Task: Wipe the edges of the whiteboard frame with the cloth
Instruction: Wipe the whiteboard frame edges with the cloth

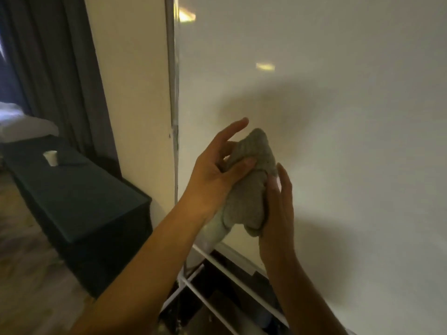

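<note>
- Fingers of both my hands hold a grey cloth (pixel 251 184) between them, in front of the whiteboard (pixel 338 117).
- Left hand (pixel 217 170): thumb and fingers pinch the upper part of the cloth; the index finger sticks out straight, touching nothing.
- Right hand (pixel 278 209): fingers curl loosely round the lower right side of the cloth, palm towards the left hand.
- The cloth is bunched into a thick wad. Its long axis runs up and down, tilted slightly, with a rounded top end pointing up at the board and the bottom end hanging near my right palm.
- It sits in the air just right of the frame (pixel 174 117), a pale strip running top to bottom along the board's left side. Cloth and frame are apart.
- I judge the step to be gathering or refolding the cloth; no wiping contact is made yet.
- Next move, as I judge it: settle the wad in one hand, carry it left to the frame strip, press it on and slide along the edge.
- To the far left stands a dark table (pixel 72 201) with a white cup (pixel 51 157).
</note>
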Tool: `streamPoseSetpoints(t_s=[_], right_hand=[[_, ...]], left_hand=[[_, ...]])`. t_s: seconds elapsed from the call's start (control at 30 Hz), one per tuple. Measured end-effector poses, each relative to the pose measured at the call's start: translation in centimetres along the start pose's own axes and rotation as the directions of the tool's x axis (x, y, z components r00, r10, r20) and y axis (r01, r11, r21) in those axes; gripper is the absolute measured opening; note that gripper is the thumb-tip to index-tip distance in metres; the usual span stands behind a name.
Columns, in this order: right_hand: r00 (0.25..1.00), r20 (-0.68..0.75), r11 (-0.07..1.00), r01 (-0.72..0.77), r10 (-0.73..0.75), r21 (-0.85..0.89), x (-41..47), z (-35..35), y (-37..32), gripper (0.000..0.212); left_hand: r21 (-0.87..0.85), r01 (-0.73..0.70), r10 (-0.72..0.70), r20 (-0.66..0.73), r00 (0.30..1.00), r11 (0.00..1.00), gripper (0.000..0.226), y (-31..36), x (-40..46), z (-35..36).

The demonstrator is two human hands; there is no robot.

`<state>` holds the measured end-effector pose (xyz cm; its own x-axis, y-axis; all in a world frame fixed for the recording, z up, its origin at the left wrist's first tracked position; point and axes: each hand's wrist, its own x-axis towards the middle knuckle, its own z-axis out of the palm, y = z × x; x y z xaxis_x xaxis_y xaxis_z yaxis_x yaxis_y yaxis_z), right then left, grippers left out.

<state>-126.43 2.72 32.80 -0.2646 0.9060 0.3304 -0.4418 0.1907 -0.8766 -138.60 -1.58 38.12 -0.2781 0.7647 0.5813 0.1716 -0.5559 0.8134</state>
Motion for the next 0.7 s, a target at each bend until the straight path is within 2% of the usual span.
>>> streamPoseSetpoints(t_s=[0.03,0.1,0.17,0.23,0.3,0.37,0.43,0.5,0.53,0.63,0.7], right_hand=[[0.996,0.063,0.992,-0.065,0.058,0.108,1.6,0.2,0.4,0.077],[0.972,0.176,0.939,-0.203,0.158,0.277,5.0,0.7,0.9,0.069],[0.966,0.208,0.942,-0.206,0.153,0.266,8.6,1.2,0.8,0.058],[0.995,0.099,0.994,-0.012,0.001,0.113,12.3,1.7,-0.6,0.053],[0.973,0.016,0.967,0.231,-0.231,-0.107,15.7,2.2,-2.3,0.055],[0.927,0.048,0.875,0.366,-0.371,-0.317,18.1,2.7,-3.7,0.065],[0.861,0.059,0.717,0.457,-0.506,-0.526,19.5,2.9,-3.9,0.078],[0.768,0.053,0.595,0.536,-0.638,-0.599,19.4,3.2,-2.9,0.083],[0.757,0.07,0.587,0.559,-0.65,-0.585,19.1,3.7,-2.0,0.085],[0.86,0.181,0.691,0.494,-0.476,-0.528,18.3,7.0,0.7,0.099],[0.916,0.143,0.77,0.394,-0.376,-0.501,19.3,8.7,2.5,0.105]], left_hand=[[-0.007,-0.011,0.011,0.02,1.0,1.0,0.056,-0.5,1.4,-0.4],[0.054,-0.046,0.043,0.055,0.998,0.998,0.056,-1.5,4.3,-1.1],[0.154,-0.104,0.1,0.032,0.994,0.983,0.057,-1.9,7.4,-1.8],[0.22,-0.165,0.17,-0.005,0.985,0.961,0.057,-1.9,10.5,-2.8],[0.232,-0.171,0.181,-0.022,0.983,0.958,0.059,-2.0,13.1,-3.9],[0.145,-0.113,0.119,-0.036,0.992,0.983,0.059,-2.3,14.9,-4.7],[0.089,-0.082,0.089,-0.085,0.992,0.993,0.059,-3.1,16.3,-5.3],[0.107,-0.092,0.108,-0.148,0.983,0.99,0.055,-4.2,17.3,-5.6],[0.114,-0.094,0.113,-0.175,0.978,0.989,0.052,-4.8,17.9,-5.5],[0.097,-0.091,0.111,-0.229,0.967,0.991,0.044,-5.8,19.3,-5.1],[0.047,-0.111,0.119,-0.221,0.968,0.993,0.039,-6.5,20.4,-5.9]])
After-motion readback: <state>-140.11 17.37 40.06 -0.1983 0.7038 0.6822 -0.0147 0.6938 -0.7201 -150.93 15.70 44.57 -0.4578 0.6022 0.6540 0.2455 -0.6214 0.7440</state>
